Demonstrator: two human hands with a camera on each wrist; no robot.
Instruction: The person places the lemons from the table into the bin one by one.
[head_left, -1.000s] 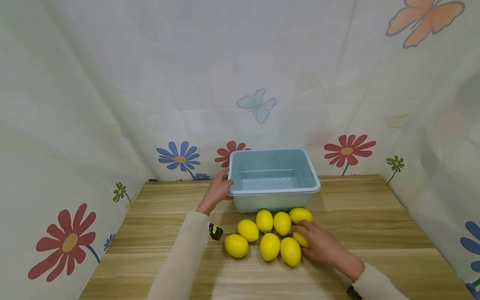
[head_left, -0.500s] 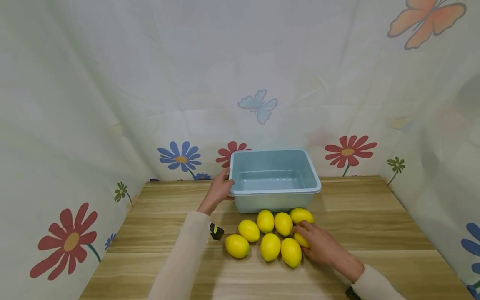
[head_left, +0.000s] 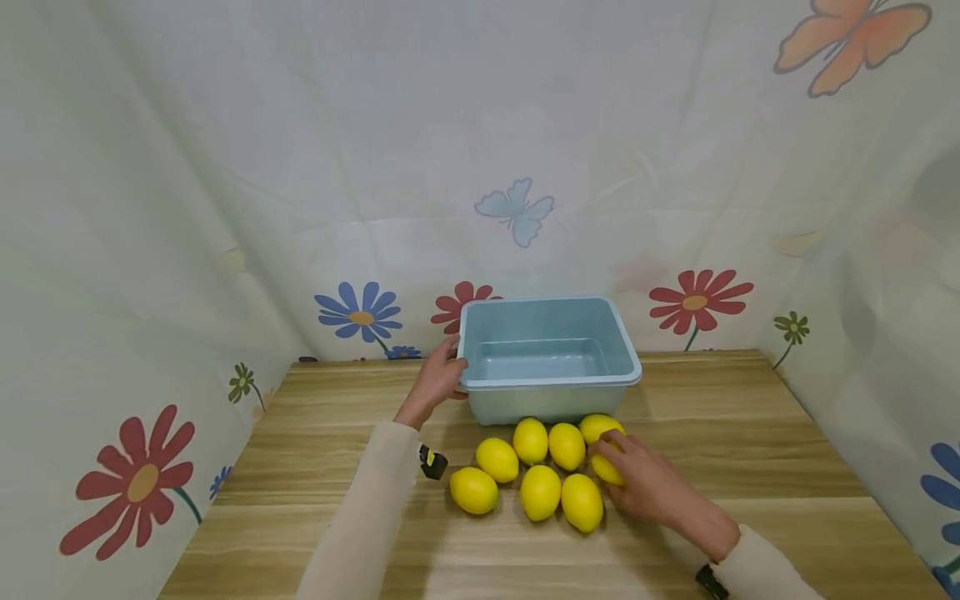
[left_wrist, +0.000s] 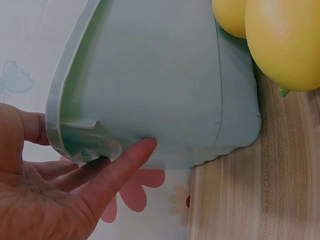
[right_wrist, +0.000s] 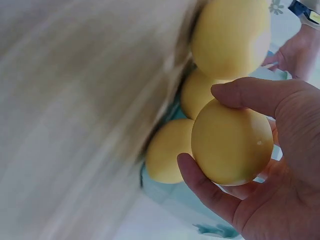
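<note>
A light blue plastic basin (head_left: pixel 551 404) stands at the back of the wooden table, its inside bare. My left hand (head_left: pixel 435 382) grips its left end, thumb over the rim; in the left wrist view the fingers (left_wrist: pixel 122 167) lie against the outer wall below that rim. In front of the basin is a group of several yellow lemons (head_left: pixel 540 493). My right hand (head_left: pixel 651 483) holds the lemon (right_wrist: pixel 232 142) at the group's right side, thumb on one side and fingers curled round the other. Another lemon (head_left: pixel 600 427) sits just beyond it, by the basin's front wall.
The wooden tabletop (head_left: pixel 750 433) spreads on both sides of the basin. A pale cloth with printed flowers and butterflies (head_left: pixel 513 208) hangs behind and at both sides. Each wrist wears a small black camera (head_left: pixel 432 462).
My right hand has shifted slightly up and away with the lemon, whose visible part now shows a little farther back. The left hand and basin stay put.
</note>
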